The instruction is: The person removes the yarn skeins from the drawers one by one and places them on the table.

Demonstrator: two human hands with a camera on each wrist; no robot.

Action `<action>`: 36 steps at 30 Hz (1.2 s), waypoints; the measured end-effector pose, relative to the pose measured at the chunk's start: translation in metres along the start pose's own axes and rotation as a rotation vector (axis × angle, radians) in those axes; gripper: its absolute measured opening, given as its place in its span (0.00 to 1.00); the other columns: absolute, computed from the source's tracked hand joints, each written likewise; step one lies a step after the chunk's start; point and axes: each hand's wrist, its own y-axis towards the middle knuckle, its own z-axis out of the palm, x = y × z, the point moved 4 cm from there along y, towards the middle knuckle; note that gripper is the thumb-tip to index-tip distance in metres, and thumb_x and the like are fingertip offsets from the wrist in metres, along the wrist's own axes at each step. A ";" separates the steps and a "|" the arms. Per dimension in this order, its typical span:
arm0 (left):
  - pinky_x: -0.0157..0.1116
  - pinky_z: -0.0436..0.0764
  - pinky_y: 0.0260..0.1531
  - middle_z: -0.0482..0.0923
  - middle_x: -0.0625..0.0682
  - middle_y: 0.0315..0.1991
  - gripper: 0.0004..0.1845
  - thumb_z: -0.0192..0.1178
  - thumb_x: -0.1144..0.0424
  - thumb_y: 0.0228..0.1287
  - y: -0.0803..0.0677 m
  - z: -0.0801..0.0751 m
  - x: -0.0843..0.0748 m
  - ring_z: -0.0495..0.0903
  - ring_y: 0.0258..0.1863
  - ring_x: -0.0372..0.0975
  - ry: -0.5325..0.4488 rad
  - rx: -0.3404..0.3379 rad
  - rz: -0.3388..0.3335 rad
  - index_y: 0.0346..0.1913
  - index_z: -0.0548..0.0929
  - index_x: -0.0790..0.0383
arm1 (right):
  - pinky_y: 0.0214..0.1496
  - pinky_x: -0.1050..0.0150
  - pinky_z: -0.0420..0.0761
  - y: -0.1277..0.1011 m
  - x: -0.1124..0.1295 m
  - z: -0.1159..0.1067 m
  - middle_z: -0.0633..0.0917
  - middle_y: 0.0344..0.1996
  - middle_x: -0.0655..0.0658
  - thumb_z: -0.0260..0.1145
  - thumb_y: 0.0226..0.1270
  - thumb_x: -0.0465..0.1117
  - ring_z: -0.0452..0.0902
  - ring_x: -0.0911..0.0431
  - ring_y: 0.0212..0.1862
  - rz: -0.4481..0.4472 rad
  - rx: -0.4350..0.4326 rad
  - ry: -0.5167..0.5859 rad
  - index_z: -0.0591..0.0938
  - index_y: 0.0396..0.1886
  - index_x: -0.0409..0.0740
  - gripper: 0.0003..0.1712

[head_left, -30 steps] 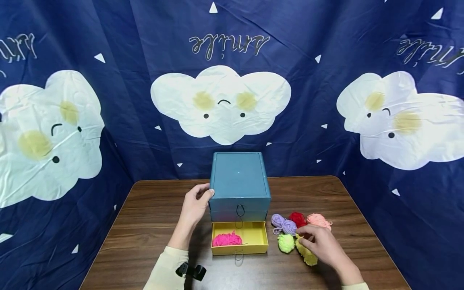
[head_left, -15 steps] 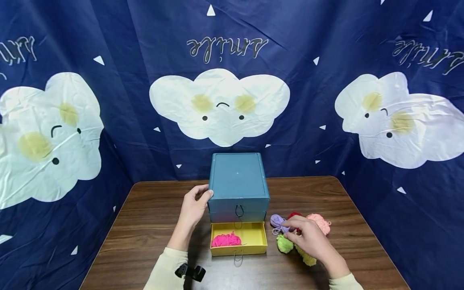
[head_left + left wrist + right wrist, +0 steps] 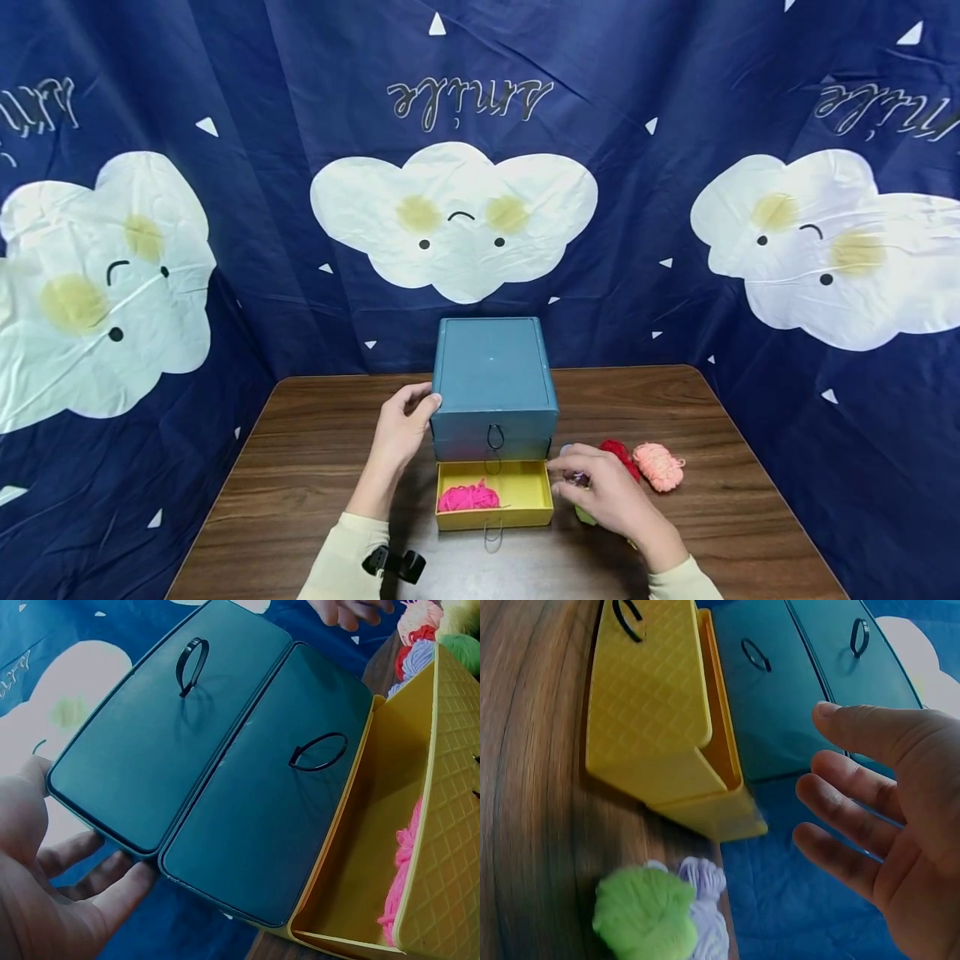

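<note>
A blue-green drawer box [image 3: 491, 367] stands on the table, its bottom yellow drawer [image 3: 495, 522] pulled out. In that drawer's left part lies a bundle of pink yarn [image 3: 468, 497]. My left hand [image 3: 400, 429] holds the box by its left side, thumb near the front top corner and fingers along the side. Just right of the drawer hovers my right hand [image 3: 606, 493], nothing in it, fingers loosely bent in the right wrist view. Beneath it, mostly hidden in the head view, are a green yarn ball [image 3: 645, 915] and lavender yarn [image 3: 709, 926].
Red yarn [image 3: 618, 455] and a salmon yarn bundle [image 3: 659, 467] lie to the right, beyond my right hand. Pale yellow yarn [image 3: 459, 619] shows in the left wrist view's corner. Dark blue cloth [image 3: 637, 317] with clouds surrounds the wooden table [image 3: 300, 483].
My right hand has moved left, from above the yarn pile to beside the drawer's right edge. My left hand keeps its place on the box. The drawer and pink yarn have not moved.
</note>
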 end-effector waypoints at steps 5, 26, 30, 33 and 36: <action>0.39 0.83 0.47 0.82 0.63 0.53 0.21 0.62 0.61 0.73 0.009 0.001 0.015 0.80 0.47 0.41 0.004 -0.008 -0.012 0.63 0.80 0.68 | 0.39 0.61 0.86 0.007 0.005 0.009 0.86 0.41 0.59 0.78 0.59 0.35 0.83 0.63 0.38 -0.012 0.014 0.040 0.89 0.48 0.54 0.18; 0.40 0.83 0.48 0.82 0.61 0.53 0.21 0.64 0.58 0.72 0.020 0.004 0.042 0.80 0.48 0.42 -0.015 -0.028 0.010 0.63 0.82 0.64 | 0.41 0.63 0.84 0.021 0.018 0.041 0.87 0.41 0.60 0.77 0.62 0.40 0.84 0.57 0.40 0.009 0.124 0.012 0.90 0.49 0.54 0.15; 0.40 0.83 0.48 0.82 0.61 0.53 0.21 0.64 0.58 0.72 0.022 0.003 0.042 0.80 0.47 0.41 -0.018 -0.027 0.002 0.63 0.82 0.64 | 0.42 0.65 0.84 0.024 0.017 0.047 0.88 0.42 0.56 0.76 0.63 0.40 0.84 0.57 0.41 -0.001 0.141 -0.020 0.89 0.49 0.52 0.15; 0.38 0.83 0.46 0.82 0.61 0.53 0.22 0.64 0.58 0.72 0.024 0.003 0.041 0.80 0.47 0.41 -0.020 -0.021 0.000 0.63 0.82 0.64 | 0.42 0.65 0.83 0.026 0.017 0.050 0.88 0.42 0.54 0.77 0.62 0.40 0.85 0.57 0.40 -0.018 0.138 -0.045 0.89 0.49 0.51 0.15; 0.38 0.83 0.46 0.81 0.61 0.53 0.22 0.64 0.57 0.72 0.025 0.002 0.039 0.80 0.47 0.40 -0.019 -0.016 -0.003 0.64 0.81 0.65 | 0.42 0.65 0.84 0.028 0.017 0.053 0.89 0.41 0.53 0.77 0.61 0.40 0.86 0.57 0.39 -0.039 0.136 -0.052 0.89 0.48 0.50 0.15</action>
